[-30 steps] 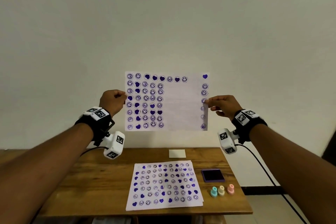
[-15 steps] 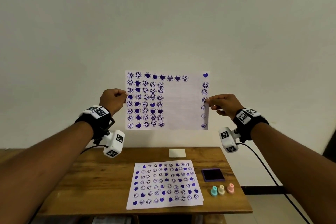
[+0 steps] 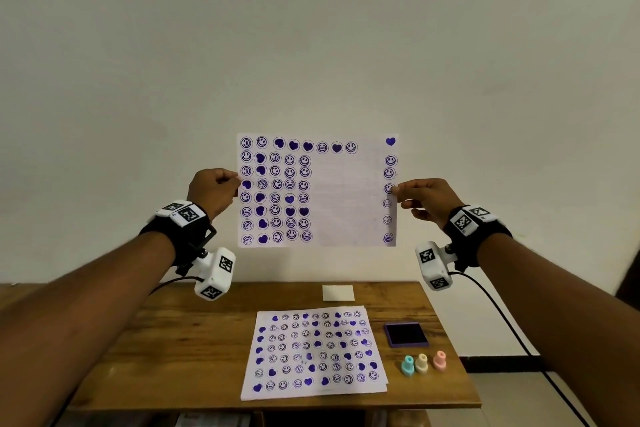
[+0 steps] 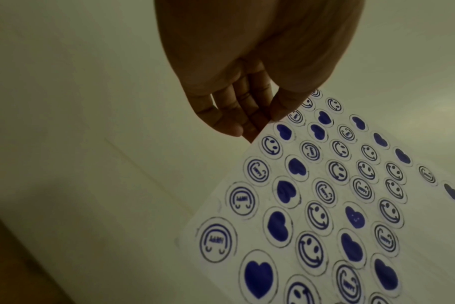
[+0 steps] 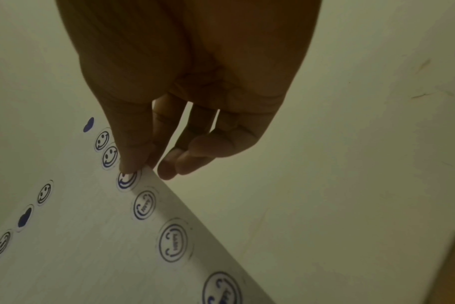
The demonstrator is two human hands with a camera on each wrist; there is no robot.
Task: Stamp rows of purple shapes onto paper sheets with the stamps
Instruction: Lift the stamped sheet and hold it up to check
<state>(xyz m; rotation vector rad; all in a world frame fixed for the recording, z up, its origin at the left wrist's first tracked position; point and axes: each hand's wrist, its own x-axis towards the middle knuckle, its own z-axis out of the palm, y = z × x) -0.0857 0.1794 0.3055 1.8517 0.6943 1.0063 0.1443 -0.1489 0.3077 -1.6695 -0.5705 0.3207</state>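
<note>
Almost nothing moves vs a sec ago: held sheet (image 3: 317, 189) stays up in front of the wall, maybe a touch higher. Left hand (image 3: 214, 191) pinches its left edge, thumb + fingers pressed on the paper; right hand (image 3: 426, 199) pinches the right edge, other fingers loosely curled. Sheet's only part-filled, w/ a blank middle-right block. Looks like a check, no stamping. Stamps (image 3: 421, 363) sit untouched near right on table (image 3: 173, 340), by ink pad (image 3: 406, 334) and the full sheet (image 3: 314, 352).

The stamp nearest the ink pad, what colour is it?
Pink stamp, seen best in the head view.
</note>
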